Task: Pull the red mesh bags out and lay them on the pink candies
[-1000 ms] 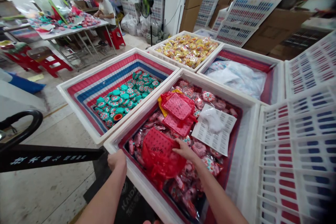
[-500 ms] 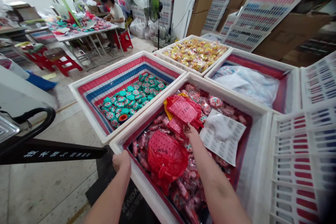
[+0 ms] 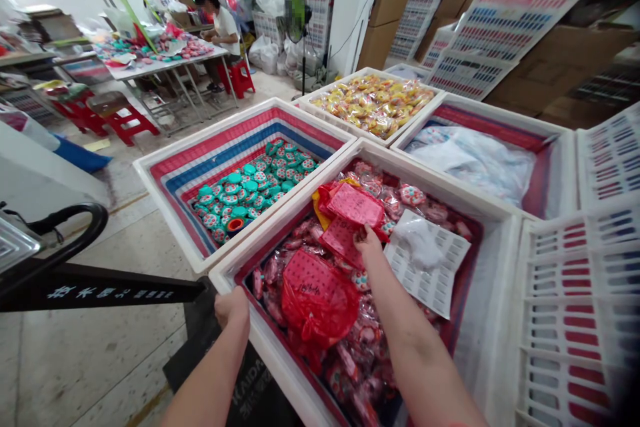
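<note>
My left hand (image 3: 233, 307) is closed around the near left corner of a white plastic crate (image 3: 280, 363). Inside the crate lie many pink items wrapped in clear plastic (image 3: 367, 333). My right hand (image 3: 367, 240) reaches over them, its fingers closed on the edge of a red plastic bag (image 3: 343, 240) with pink dotted paper in it. Nearer to me sits a second red bag (image 3: 317, 307), knotted, with handwriting on its pink paper. To the right of my right hand rests a white sheet with rows of grey labels (image 3: 427, 273), a crumpled clear wrapper on top.
A crate of teal dotted items (image 3: 245, 190) adjoins on the left, with a tape roll (image 3: 235, 225). Behind stand crates of yellow packets (image 3: 375, 103) and white bags (image 3: 470, 157). A black scale arm (image 3: 110, 290) juts in at left. Two people sit at a far table (image 3: 165, 67).
My right hand has shifted slightly right and up, and the red bag's edge at its fingers has moved a little with it. My left hand stays on the crate's corner.
</note>
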Available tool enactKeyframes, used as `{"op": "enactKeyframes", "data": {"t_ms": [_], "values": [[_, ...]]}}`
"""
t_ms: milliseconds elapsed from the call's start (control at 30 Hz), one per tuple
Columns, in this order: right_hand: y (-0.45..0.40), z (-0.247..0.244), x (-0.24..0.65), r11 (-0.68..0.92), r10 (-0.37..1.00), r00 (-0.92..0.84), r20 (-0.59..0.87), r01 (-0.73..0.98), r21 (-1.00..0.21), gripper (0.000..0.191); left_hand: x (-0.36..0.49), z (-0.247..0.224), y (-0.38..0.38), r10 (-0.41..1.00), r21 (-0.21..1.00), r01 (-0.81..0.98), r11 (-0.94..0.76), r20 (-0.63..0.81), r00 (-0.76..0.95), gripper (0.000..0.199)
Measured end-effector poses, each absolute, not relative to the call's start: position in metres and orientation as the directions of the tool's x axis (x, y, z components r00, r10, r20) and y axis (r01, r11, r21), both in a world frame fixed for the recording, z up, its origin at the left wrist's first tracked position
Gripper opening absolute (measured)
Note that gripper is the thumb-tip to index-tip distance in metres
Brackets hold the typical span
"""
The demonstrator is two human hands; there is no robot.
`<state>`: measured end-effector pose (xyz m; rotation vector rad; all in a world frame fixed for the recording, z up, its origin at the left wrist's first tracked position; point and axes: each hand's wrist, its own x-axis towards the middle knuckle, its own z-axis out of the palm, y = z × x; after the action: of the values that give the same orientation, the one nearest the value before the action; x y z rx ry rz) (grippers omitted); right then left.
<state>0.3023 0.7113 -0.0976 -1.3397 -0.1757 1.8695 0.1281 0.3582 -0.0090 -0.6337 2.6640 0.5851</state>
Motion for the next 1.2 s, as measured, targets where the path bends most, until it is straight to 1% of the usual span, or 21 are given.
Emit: {"op": "enactKeyframes", "data": {"t_ms": [133, 267, 333, 500, 700, 867, 1033, 1200], "values": [[0.73, -0.086, 0.315, -0.615, 0.721, -0.108, -0.684, -0.555, -0.56, 0.011, 0.128, -0.01, 0.359, -0.348, 0.314, -0.49, 0.813, -0.413, -0.842, 0.045], [0.745, -0.069, 0.338, -0.563, 0.765, -0.109, -0.635, -0.593, -0.576, 0.012, 0.128, -0.011, 0.359, -0.357, 0.314, -0.501, 0.807, -0.417, -0.836, 0.046], [0.749, -0.064, 0.349, -0.564, 0.763, -0.107, -0.637, -0.592, -0.576, 0.014, 0.128, -0.012, 0.358, -0.361, 0.315, -0.507, 0.803, -0.42, -0.833, 0.046], [0.756, -0.058, 0.366, -0.617, 0.72, -0.112, -0.685, -0.554, -0.558, 0.03, 0.127, -0.013, 0.358, -0.369, 0.319, -0.508, 0.8, -0.407, -0.836, 0.045], [0.768, -0.056, 0.374, -0.659, 0.691, -0.114, -0.714, -0.505, -0.557, 0.022, 0.127, -0.015, 0.357, -0.359, 0.329, -0.492, 0.806, -0.389, -0.848, 0.043], [0.774, -0.055, 0.377, -0.668, 0.687, -0.096, -0.721, -0.476, -0.573, 0.023, 0.127, -0.016, 0.357, -0.358, 0.317, -0.486, 0.814, -0.384, -0.851, 0.043], [0.779, -0.053, 0.379, -0.652, 0.699, -0.065, -0.712, -0.466, -0.598, 0.025, 0.127, -0.016, 0.357, -0.36, 0.301, -0.482, 0.823, -0.38, -0.852, 0.042], [0.783, -0.049, 0.383, -0.607, 0.743, -0.056, -0.667, -0.479, -0.635, 0.023, 0.127, -0.017, 0.357, -0.361, 0.292, -0.48, 0.827, -0.378, -0.853, 0.042]]}}
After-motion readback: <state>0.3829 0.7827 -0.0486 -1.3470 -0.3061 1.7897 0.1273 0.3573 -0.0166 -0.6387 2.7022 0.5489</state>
